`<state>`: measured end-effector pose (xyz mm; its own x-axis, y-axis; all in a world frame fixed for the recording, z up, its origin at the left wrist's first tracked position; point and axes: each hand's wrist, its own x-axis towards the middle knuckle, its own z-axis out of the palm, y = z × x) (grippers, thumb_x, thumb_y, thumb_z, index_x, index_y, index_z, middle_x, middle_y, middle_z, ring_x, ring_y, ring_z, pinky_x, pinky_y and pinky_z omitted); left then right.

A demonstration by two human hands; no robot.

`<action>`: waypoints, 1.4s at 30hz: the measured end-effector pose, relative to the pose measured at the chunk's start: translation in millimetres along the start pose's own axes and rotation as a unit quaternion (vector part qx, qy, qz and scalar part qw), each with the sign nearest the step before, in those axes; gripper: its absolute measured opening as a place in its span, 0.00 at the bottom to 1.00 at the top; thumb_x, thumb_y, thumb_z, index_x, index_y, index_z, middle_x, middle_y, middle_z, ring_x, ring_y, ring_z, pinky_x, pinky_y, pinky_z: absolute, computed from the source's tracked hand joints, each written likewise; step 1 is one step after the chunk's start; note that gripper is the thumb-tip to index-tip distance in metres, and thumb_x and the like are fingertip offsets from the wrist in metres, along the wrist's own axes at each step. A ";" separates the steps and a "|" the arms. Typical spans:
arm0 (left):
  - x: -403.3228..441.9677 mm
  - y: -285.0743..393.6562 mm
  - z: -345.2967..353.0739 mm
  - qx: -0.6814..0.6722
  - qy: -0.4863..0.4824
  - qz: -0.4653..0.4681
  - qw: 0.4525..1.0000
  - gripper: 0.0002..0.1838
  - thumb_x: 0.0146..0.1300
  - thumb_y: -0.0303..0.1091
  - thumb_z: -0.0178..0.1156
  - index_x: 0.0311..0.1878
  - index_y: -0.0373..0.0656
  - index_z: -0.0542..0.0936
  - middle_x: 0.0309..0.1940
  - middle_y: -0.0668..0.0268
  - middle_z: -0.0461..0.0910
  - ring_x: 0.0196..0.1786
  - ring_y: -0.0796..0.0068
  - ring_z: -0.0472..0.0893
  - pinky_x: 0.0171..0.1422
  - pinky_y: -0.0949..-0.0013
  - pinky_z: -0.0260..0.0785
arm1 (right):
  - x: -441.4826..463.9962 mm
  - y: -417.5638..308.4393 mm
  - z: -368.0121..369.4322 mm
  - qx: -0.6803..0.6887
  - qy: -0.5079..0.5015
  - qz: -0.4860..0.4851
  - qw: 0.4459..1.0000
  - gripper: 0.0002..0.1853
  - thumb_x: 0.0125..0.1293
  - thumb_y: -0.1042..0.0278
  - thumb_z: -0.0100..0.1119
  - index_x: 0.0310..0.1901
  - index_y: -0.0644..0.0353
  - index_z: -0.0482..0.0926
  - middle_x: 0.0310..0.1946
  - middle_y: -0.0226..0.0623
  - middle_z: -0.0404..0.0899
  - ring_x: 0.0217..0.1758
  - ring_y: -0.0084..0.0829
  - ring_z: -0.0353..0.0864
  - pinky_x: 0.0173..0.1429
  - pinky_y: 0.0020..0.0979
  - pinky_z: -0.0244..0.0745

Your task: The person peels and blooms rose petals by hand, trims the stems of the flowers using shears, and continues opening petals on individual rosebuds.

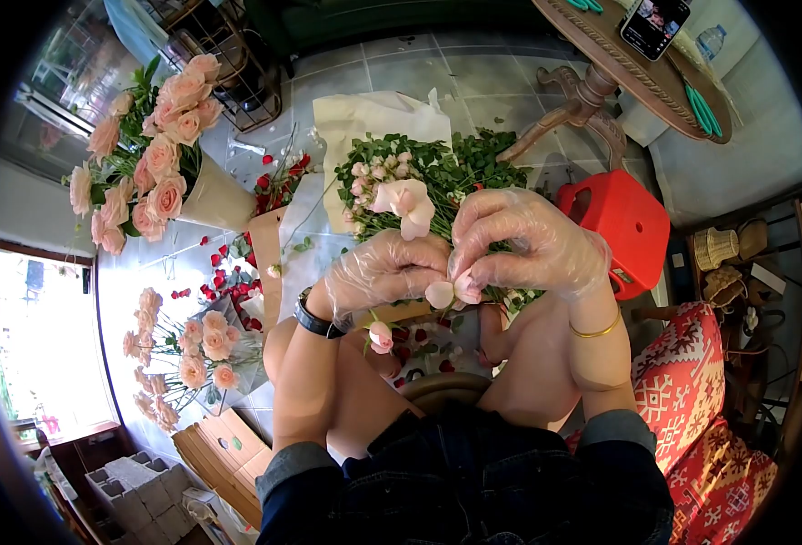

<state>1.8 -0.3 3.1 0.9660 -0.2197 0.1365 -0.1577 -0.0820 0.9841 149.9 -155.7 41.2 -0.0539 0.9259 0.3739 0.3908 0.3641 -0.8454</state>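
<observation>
Both my hands wear clear plastic gloves and meet above my lap. My left hand [387,270] is closed, its fingers curled round a rose stem that is mostly hidden. A pink rosebud [381,337] hangs just below that hand, and an open pale pink rose [404,207] shows just above it. With thumb and fingers pinched, my right hand [530,243] grips a small pale pink rose [466,288] beside the left fingertips. Beyond the hands, a bunch of leafy spray roses [383,174] lies on wrapping paper [346,113].
A white bucket [219,195] of pink roses stands at the left, with peach roses [205,350] nearer me. Red petals [224,282] litter the tiled floor. To the right are a red plastic stool [623,227], a patterned chair [682,391] and a wooden table [601,41] holding a phone [655,25].
</observation>
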 end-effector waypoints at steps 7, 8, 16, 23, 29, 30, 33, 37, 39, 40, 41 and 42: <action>-0.9 1.5 -0.8 0.002 0.002 -0.030 1.000 0.08 0.60 0.30 0.56 0.41 0.39 0.78 0.34 0.67 0.76 0.37 0.77 0.73 0.42 0.75 0.66 | 1.8 -1.2 2.5 -0.023 0.006 -0.001 1.000 0.05 0.49 0.71 0.64 0.28 0.59 0.79 0.27 0.33 0.75 0.33 0.32 0.74 0.36 0.29 0.69; -1.0 1.8 -0.9 -0.006 -0.002 -0.035 0.999 0.08 0.60 0.30 0.56 0.41 0.39 0.78 0.34 0.67 0.76 0.37 0.77 0.73 0.42 0.75 0.66 | 1.9 -1.9 2.0 -0.013 -0.003 0.000 1.000 0.05 0.49 0.71 0.64 0.28 0.59 0.79 0.27 0.33 0.75 0.33 0.32 0.74 0.36 0.30 0.69; -0.9 -1.0 -1.0 -0.034 0.000 -0.011 0.999 0.07 0.60 0.30 0.56 0.39 0.38 0.77 0.35 0.67 0.76 0.38 0.78 0.73 0.43 0.75 0.65 | -0.6 -0.8 6.1 0.119 -0.002 0.096 0.988 0.06 0.55 0.69 0.61 0.25 0.61 0.77 0.24 0.31 0.75 0.30 0.27 0.74 0.35 0.26 0.68; -3.5 -3.4 1.8 -0.042 0.013 -0.079 0.996 0.07 0.60 0.30 0.56 0.39 0.38 0.77 0.35 0.69 0.75 0.37 0.80 0.73 0.43 0.77 0.65 | -0.8 -3.0 14.4 0.329 0.057 0.274 0.902 0.09 0.61 0.66 0.55 0.30 0.64 0.76 0.23 0.28 0.74 0.27 0.18 0.71 0.33 0.19 0.66; -4.0 -4.3 0.6 -0.045 0.006 -0.091 0.995 0.07 0.60 0.30 0.56 0.38 0.38 0.77 0.34 0.70 0.74 0.35 0.81 0.71 0.38 0.76 0.64 | 0.7 -14.6 10.0 0.265 0.129 0.185 0.938 0.10 0.54 0.64 0.63 0.29 0.63 0.78 0.24 0.27 0.75 0.30 0.19 0.70 0.33 0.21 0.66; -3.7 -3.9 0.7 -0.045 0.007 -0.091 0.995 0.07 0.60 0.30 0.56 0.38 0.38 0.77 0.34 0.70 0.74 0.35 0.81 0.71 0.38 0.76 0.64 | 0.9 -15.3 8.4 0.271 0.141 0.172 0.936 0.10 0.53 0.63 0.64 0.29 0.62 0.78 0.24 0.27 0.75 0.30 0.20 0.70 0.33 0.22 0.66; -2.7 -3.6 0.9 -0.061 0.004 -0.063 0.996 0.07 0.60 0.31 0.57 0.38 0.39 0.77 0.33 0.70 0.74 0.34 0.80 0.71 0.37 0.76 0.64 | -0.4 -4.8 -2.7 0.032 0.065 0.017 0.997 0.10 0.44 0.65 0.69 0.26 0.60 0.79 0.24 0.26 0.76 0.32 0.22 0.70 0.33 0.25 0.66; -1.4 -1.0 1.1 -0.046 -0.002 -0.066 0.997 0.08 0.60 0.34 0.57 0.38 0.39 0.78 0.31 0.69 0.74 0.33 0.80 0.71 0.37 0.76 0.64 | -0.9 -6.6 -1.7 -0.004 0.050 0.007 0.999 0.10 0.40 0.67 0.71 0.26 0.57 0.81 0.25 0.27 0.76 0.30 0.25 0.71 0.33 0.26 0.66; -0.4 6.8 1.0 -0.057 -0.002 -0.079 0.995 0.09 0.60 0.35 0.57 0.38 0.39 0.78 0.31 0.69 0.73 0.33 0.80 0.71 0.36 0.76 0.64 | 0.3 -8.7 -2.1 -0.013 0.045 0.004 0.999 0.09 0.40 0.68 0.71 0.26 0.57 0.81 0.25 0.28 0.76 0.30 0.25 0.72 0.33 0.26 0.67; 0.4 13.5 0.2 -0.069 -0.010 -0.116 0.991 0.09 0.60 0.35 0.57 0.38 0.39 0.78 0.31 0.69 0.73 0.33 0.80 0.71 0.36 0.76 0.63 | 0.7 -9.2 -2.3 -0.033 0.047 0.005 0.998 0.09 0.42 0.68 0.70 0.27 0.57 0.81 0.25 0.29 0.76 0.30 0.26 0.72 0.33 0.26 0.67; 0.9 16.8 -0.2 -0.081 -0.019 -0.153 0.985 0.09 0.60 0.35 0.58 0.38 0.39 0.79 0.31 0.69 0.73 0.32 0.80 0.71 0.36 0.76 0.63 | 0.9 -9.3 -2.3 -0.053 0.050 0.006 0.997 0.09 0.43 0.68 0.70 0.27 0.57 0.81 0.25 0.29 0.76 0.30 0.27 0.73 0.33 0.26 0.67; -0.1 13.3 0.5 -0.081 -0.018 -0.153 0.985 0.09 0.60 0.35 0.58 0.38 0.39 0.79 0.31 0.69 0.73 0.32 0.80 0.71 0.36 0.76 0.63 | 1.1 -8.4 -2.2 -0.053 0.050 0.006 0.997 0.09 0.43 0.68 0.70 0.27 0.57 0.81 0.25 0.29 0.76 0.30 0.27 0.73 0.33 0.26 0.67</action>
<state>-0.5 -1.8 16.1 0.9547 -0.2441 -0.1700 0.1767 0.0057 0.9842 148.6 -157.9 49.5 0.0411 0.9139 0.4038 0.4864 0.3347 -0.8071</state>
